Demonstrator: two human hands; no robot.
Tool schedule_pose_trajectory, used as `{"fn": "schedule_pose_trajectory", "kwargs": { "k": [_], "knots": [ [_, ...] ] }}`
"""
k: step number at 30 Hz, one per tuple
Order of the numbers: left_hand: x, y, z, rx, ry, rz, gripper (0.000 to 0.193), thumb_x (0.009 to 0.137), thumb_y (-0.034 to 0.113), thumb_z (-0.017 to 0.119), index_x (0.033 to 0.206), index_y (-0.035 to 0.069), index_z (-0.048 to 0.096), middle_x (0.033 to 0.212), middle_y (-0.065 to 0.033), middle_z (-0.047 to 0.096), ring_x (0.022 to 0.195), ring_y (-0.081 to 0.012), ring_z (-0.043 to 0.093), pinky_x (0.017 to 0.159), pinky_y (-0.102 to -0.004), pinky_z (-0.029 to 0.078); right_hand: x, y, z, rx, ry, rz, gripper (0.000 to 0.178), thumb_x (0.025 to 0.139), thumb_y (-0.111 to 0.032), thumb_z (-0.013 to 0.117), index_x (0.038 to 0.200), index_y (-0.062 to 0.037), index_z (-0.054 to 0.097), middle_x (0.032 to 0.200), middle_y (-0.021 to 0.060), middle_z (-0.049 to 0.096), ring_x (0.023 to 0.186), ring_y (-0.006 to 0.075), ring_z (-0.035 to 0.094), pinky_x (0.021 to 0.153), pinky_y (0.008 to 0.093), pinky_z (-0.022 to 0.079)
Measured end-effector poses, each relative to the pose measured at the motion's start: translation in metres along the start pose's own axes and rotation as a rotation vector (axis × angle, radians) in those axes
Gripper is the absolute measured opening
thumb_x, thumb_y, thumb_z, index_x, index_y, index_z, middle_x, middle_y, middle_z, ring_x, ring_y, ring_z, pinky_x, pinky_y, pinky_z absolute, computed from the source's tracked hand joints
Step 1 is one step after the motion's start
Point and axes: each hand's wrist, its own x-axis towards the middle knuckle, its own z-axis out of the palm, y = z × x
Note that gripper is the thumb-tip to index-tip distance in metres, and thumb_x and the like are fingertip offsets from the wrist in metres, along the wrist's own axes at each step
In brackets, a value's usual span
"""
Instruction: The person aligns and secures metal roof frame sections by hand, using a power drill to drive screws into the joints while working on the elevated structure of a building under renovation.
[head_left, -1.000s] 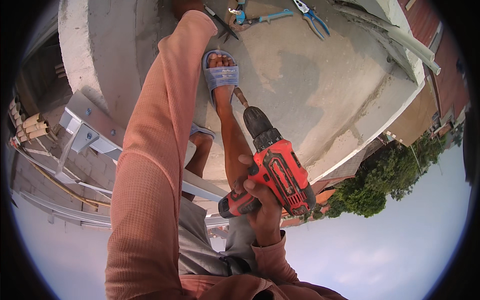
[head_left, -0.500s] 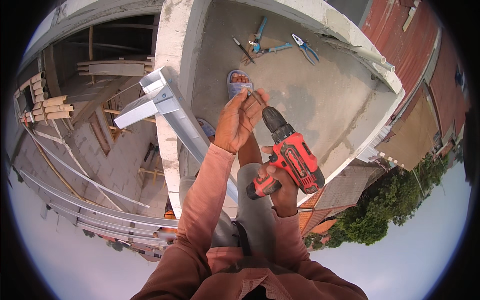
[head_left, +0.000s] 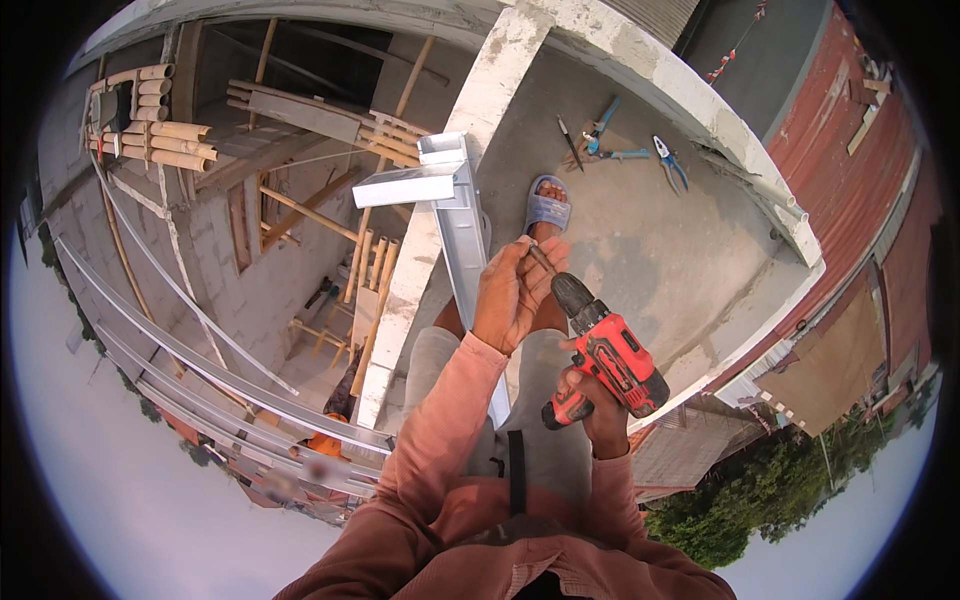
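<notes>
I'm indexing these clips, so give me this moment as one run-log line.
right hand: gripping red drill | left hand: fingertips at bit tip | nearby: silver metal frame, blue-handled pliers on concrete floor

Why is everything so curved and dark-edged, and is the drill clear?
All in the head view: the fisheye lens likely bows the pale wall and blackens the rim; daylight shows the red drill clearly; the metal profile gleams; the opening at upper left is dark; detail where the left hand pinches is too small to tell.
</notes>
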Motion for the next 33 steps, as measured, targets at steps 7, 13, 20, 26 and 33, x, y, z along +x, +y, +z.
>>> {"fn": "schedule_pose_trajectory", "kwargs": {
  "k": [7,13,20,26,33],
  "knots": [
    [-0.030,0.051,-0.035,0.419,0.022,-0.025,0.019,0.106,0.020,0.051,0.110,0.003,0.058,0.108,-0.0195,0.072,0.096,-0.0240,0.075,0.069,-0.0266,0.061,-0.022,0.019,0.022,-0.415,-0.036,-0.078,0.038,0.090,-0.012,0.070,0.126,-0.0012,0.063,0.079,0.0051,0.065,0.071,0.0117,0.063,0.065,0.0285,0.052],
    [-0.060,0.100,-0.070,0.298,0.017,-0.165,0.021,0.105,0.023,0.055,0.110,0.003,0.060,0.110,-0.0174,0.072,0.098,-0.0219,0.075,0.070,-0.0301,0.063,-0.019,0.019,0.038,-1.023,-0.302,-0.586,0.062,0.090,-0.020,0.068,0.146,0.0031,0.052,0.124,0.0212,0.069,0.112,0.0358,0.068,0.091,0.0368,0.054],
    [-0.064,0.112,-0.092,-0.068,-0.074,-0.109,0.027,0.104,0.027,0.062,0.121,0.006,0.059,0.122,-0.0141,0.070,0.115,-0.0236,0.069,0.094,-0.0412,0.061,-0.029,0.046,0.095,-0.198,-0.117,-0.022,0.061,0.091,-0.009,0.074,0.146,0.0044,0.051,0.130,0.0159,0.068,0.115,0.0255,0.067,0.098,0.0383,0.052],
    [-0.068,0.151,-0.096,0.717,0.148,0.277,0.060,0.106,0.052,0.052,0.134,0.000,0.062,0.116,-0.0150,0.071,0.100,-0.0225,0.070,0.089,-0.0350,0.058,-0.012,0.047,0.075,-0.647,-0.254,-0.196,0.051,0.091,-0.009,0.076,0.138,0.0006,0.058,0.122,0.0093,0.069,0.108,0.0164,0.065,0.096,0.0326,0.052],
    [0.042,0.243,-0.052,1.812,-0.151,1.143,0.082,0.101,0.073,0.038,0.141,0.005,0.060,0.134,-0.0230,0.063,0.134,-0.0379,0.053,0.119,-0.0444,0.037,-0.006,0.030,0.056,-0.523,-0.201,-0.056,0.027,0.091,-0.007,0.073,0.118,-0.0041,0.066,0.089,-0.0006,0.063,0.075,0.0095,0.057,0.068,0.0286,0.049]
  ]
}}
